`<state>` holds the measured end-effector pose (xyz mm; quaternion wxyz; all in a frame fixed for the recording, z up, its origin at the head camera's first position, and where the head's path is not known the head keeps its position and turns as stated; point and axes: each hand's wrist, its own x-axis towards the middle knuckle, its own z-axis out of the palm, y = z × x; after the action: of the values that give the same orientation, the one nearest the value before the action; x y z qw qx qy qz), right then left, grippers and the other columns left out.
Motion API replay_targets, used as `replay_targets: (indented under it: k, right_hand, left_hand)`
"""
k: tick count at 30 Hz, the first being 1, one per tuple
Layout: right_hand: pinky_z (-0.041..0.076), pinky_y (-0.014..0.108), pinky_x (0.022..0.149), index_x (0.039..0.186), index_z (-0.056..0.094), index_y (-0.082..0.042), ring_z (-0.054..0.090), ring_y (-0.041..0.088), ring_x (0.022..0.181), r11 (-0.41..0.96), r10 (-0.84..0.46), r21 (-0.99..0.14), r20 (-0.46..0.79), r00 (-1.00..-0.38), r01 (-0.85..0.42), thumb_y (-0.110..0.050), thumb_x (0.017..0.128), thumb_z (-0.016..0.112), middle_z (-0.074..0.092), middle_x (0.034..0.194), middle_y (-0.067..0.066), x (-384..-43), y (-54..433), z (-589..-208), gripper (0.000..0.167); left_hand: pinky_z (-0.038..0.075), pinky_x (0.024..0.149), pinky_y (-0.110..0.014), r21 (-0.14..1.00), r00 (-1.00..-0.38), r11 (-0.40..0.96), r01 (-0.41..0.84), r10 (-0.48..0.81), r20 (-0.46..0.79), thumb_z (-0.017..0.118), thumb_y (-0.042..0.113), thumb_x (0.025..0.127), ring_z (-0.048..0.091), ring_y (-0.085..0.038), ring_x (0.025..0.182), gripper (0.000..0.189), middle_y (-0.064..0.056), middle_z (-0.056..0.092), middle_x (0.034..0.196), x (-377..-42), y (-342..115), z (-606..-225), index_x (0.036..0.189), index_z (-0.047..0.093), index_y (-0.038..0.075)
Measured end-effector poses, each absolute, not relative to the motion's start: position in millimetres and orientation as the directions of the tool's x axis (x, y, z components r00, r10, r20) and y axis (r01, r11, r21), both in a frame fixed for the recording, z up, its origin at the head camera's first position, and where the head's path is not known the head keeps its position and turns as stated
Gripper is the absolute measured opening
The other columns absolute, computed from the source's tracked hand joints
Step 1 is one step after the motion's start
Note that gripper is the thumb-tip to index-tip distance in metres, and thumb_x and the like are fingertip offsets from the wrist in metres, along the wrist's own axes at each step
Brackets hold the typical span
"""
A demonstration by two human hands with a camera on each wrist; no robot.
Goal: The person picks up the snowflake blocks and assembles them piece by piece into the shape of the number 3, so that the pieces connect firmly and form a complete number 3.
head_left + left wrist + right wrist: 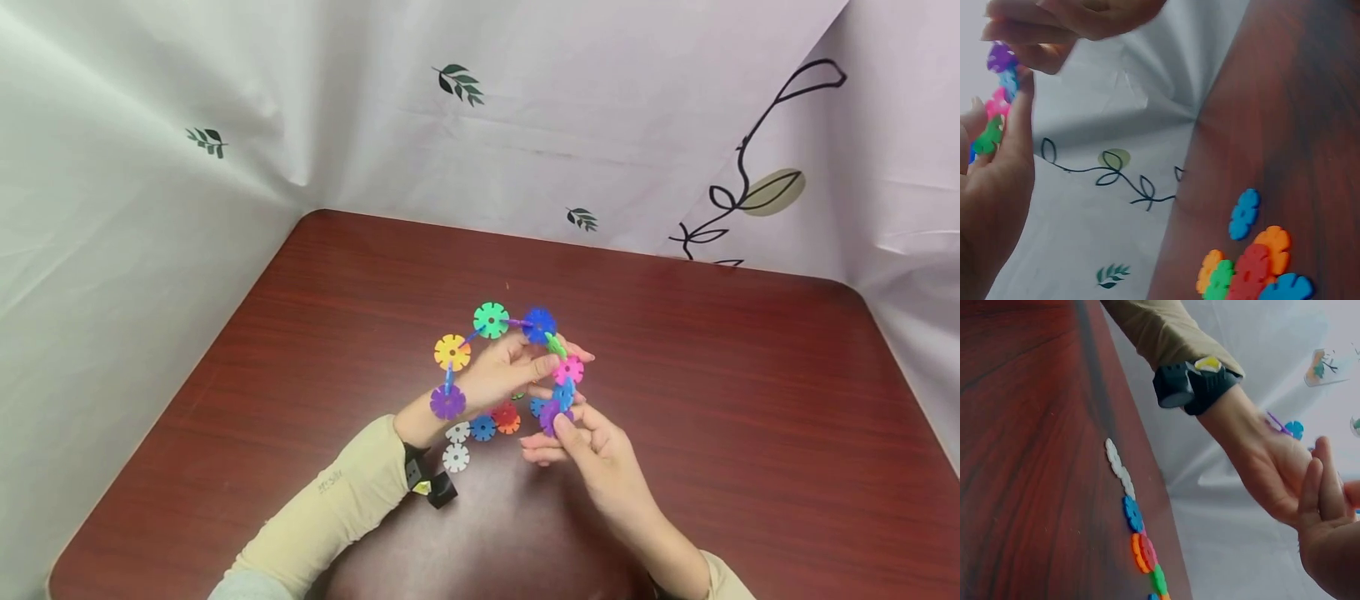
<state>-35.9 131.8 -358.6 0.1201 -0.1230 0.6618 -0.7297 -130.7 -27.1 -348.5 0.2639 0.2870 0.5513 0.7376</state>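
Observation:
An open, curved chain of slotted plastic snowflake discs is held above the table in the head view. One end is a purple disc (447, 402); a yellow disc (452, 353), a green disc (491, 320) and a dark blue disc (539, 325) follow along the curve. My left hand (504, 372) reaches through the curve and pinches the chain near a light green disc (988, 135) and a pink disc (570, 370). At the other end, my right hand (611, 467) pinches a second purple disc (552, 417), thumb on its face, beside a light blue disc (564, 392).
Loose discs lie on the dark red table (360, 300) beneath the hands: white (455, 457), blue (483, 428), red (1249, 272), orange (1275, 247) and others. A black wrist camera (441, 490) sits on the left wrist. White leaf-printed cloth (510, 150) hangs behind the table.

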Motion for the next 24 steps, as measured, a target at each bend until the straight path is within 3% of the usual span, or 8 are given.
replay_targets:
  k: [2,6,9,12,15,17,19,24]
  right_hand:
    - [0.053,0.029,0.084,0.114,0.048,0.012,0.070,0.022,0.081,-0.117,-0.309,-0.993,0.043,-0.950,-0.007,-0.009,0.100,0.040,0.073,0.086,0.004,-33,130,-359,0.026]
    - [0.053,0.030,0.084,0.102,0.051,0.006,0.070,0.024,0.080,-0.192,-0.224,-0.979,0.118,-0.967,-0.075,-0.004,0.099,0.041,0.073,0.086,0.006,-28,124,-362,0.014]
    - [0.053,0.033,0.083,0.101,0.049,0.006,0.070,0.028,0.083,-0.242,-0.176,-0.964,0.158,-0.972,-0.113,-0.004,0.099,0.042,0.072,0.089,0.013,-27,121,-369,0.013]
    - [0.053,0.035,0.082,0.106,0.048,0.007,0.068,0.031,0.089,-0.322,-0.176,-0.939,0.186,-0.967,-0.122,-0.005,0.099,0.041,0.070,0.095,0.020,-31,126,-391,0.015]
    - [0.053,0.037,0.082,0.107,0.048,0.005,0.066,0.032,0.095,-0.374,-0.203,-0.922,0.183,-0.962,-0.097,-0.006,0.100,0.039,0.067,0.101,0.025,-35,130,-410,0.016]
    - [0.052,0.038,0.083,0.112,0.047,0.005,0.065,0.031,0.098,-0.350,-0.219,-0.935,0.140,-0.966,-0.056,-0.012,0.101,0.040,0.066,0.104,0.025,-34,130,-410,0.021]
    - [0.052,0.038,0.083,0.118,0.045,0.006,0.065,0.030,0.099,-0.316,-0.239,-0.949,0.095,-0.966,-0.015,-0.016,0.101,0.041,0.066,0.104,0.025,-32,127,-406,0.028]
    - [0.055,0.035,0.078,0.126,0.040,0.008,0.068,0.023,0.091,-0.171,-0.264,-0.977,-0.077,-0.961,0.125,-0.024,0.100,0.046,0.068,0.103,0.019,-28,117,-383,0.042]
  left_hand:
    - [0.051,0.085,-0.047,0.960,-0.674,-0.266,-0.086,0.725,0.140,0.056,0.024,0.094,0.064,-0.039,0.098,0.038,-0.019,0.056,0.127,-132,-26,-351,0.118,0.053,-0.006]
    - [0.051,0.086,-0.047,0.951,-0.630,-0.290,-0.110,0.760,0.159,0.057,0.024,0.094,0.066,-0.029,0.094,0.040,-0.021,0.054,0.130,-134,-22,-355,0.114,0.051,-0.010]
    - [0.052,0.086,-0.046,0.955,-0.601,-0.287,-0.072,0.777,0.188,0.053,0.016,0.096,0.067,-0.023,0.092,0.033,-0.022,0.053,0.130,-135,-20,-354,0.114,0.051,-0.011]
    - [0.049,0.090,-0.044,0.945,-0.554,-0.327,-0.019,0.790,0.262,0.054,0.010,0.094,0.062,-0.026,0.106,0.034,-0.027,0.048,0.132,-137,-19,-354,0.119,0.046,-0.013]
    - [0.045,0.096,-0.045,0.929,-0.475,-0.368,-0.019,0.821,0.316,0.062,0.018,0.090,0.053,-0.033,0.119,0.051,-0.033,0.042,0.134,-140,-21,-354,0.122,0.036,-0.014]
    - [0.043,0.098,-0.047,0.927,-0.416,-0.372,-0.055,0.852,0.317,0.066,0.024,0.087,0.049,-0.037,0.122,0.062,-0.037,0.040,0.133,-142,-23,-355,0.122,0.032,-0.013]
    - [0.042,0.099,-0.047,0.938,-0.363,-0.337,-0.081,0.886,0.288,0.066,0.023,0.087,0.051,-0.038,0.120,0.060,-0.038,0.042,0.130,-144,-24,-356,0.121,0.031,-0.011]
    - [0.044,0.096,-0.048,0.951,-0.246,-0.231,-0.204,0.953,0.178,0.048,-0.006,0.092,0.058,-0.036,0.111,0.041,-0.041,0.046,0.123,-147,-29,-360,0.126,0.025,-0.007]
